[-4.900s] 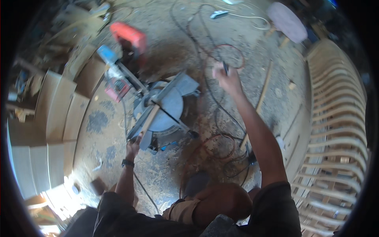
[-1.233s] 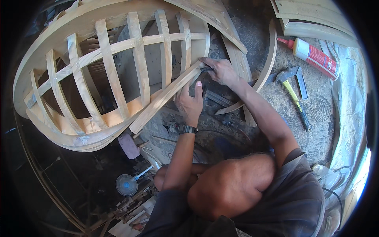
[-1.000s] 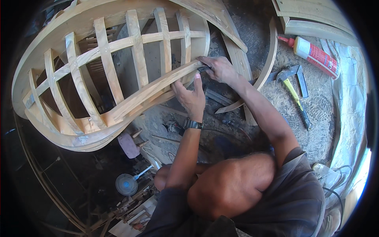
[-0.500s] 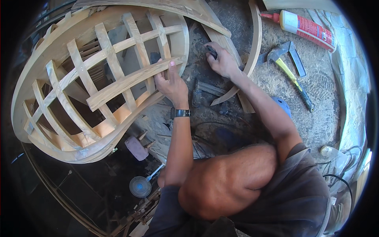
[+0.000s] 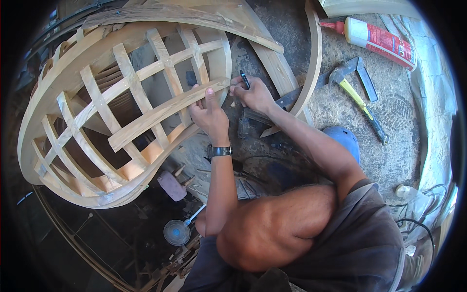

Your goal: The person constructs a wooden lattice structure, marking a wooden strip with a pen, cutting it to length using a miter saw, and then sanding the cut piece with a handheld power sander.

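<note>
The head-worn fisheye looks steeply down past the wearer's knee.

Left hand pinches strip near its right end, thumb uppermost; strip angled over the ribbed frame, left of hand. Right hand beside that end, contact unclear, holding pen, tip hidden. Right of it: hammer, square; bottle farther out.

A woodworking workshop; a half-built slatted wooden frame, a claw hammer, a metal square and a nozzle bottle show it; the dim lower left seems to hold wood scraps.
</note>
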`<state>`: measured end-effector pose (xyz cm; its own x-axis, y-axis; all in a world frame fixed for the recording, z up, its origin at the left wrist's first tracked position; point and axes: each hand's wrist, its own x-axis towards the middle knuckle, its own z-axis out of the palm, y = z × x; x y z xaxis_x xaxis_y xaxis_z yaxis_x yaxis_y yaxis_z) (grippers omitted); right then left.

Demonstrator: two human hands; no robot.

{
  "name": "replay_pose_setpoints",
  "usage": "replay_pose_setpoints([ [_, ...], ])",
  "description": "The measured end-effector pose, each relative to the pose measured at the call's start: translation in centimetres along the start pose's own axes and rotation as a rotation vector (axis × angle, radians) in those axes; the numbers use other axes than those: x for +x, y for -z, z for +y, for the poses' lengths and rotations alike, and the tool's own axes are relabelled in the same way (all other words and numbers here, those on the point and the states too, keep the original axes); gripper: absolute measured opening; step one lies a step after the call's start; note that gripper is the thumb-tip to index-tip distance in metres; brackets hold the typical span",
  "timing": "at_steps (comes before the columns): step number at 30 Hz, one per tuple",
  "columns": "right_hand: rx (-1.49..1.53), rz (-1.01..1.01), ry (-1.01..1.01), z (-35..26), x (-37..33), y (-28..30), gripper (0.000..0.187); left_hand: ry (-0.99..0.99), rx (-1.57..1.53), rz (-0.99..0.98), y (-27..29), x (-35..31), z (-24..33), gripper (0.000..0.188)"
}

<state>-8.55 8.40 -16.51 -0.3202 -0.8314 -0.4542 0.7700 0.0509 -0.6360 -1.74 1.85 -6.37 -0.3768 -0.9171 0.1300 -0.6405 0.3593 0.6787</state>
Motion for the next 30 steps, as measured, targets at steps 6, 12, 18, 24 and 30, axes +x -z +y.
replay_pose_setpoints([
  [6,-0.003,0.014,0.043,-0.3,0.4,-0.3,0.023,-0.067,0.195,0.036,-0.3,0.2,0.0,0.050],
  [12,-0.068,0.013,0.073,-0.5,0.9,-0.4,0.026,-0.064,0.120,0.036,-0.2,0.3,0.0,0.048],
  [18,-0.079,0.025,0.094,-0.8,0.7,-0.5,0.025,-0.089,0.054,0.059,-0.2,-0.1,-0.3,0.046],
  [24,-0.060,0.063,0.177,0.1,1.0,-0.9,0.023,-0.072,-0.022,0.054,0.1,0.0,-0.7,0.045],
  [30,0.033,0.126,0.184,1.4,0.5,-1.4,0.024,-0.047,-0.079,0.038,-0.1,-0.2,-0.8,0.046],
])
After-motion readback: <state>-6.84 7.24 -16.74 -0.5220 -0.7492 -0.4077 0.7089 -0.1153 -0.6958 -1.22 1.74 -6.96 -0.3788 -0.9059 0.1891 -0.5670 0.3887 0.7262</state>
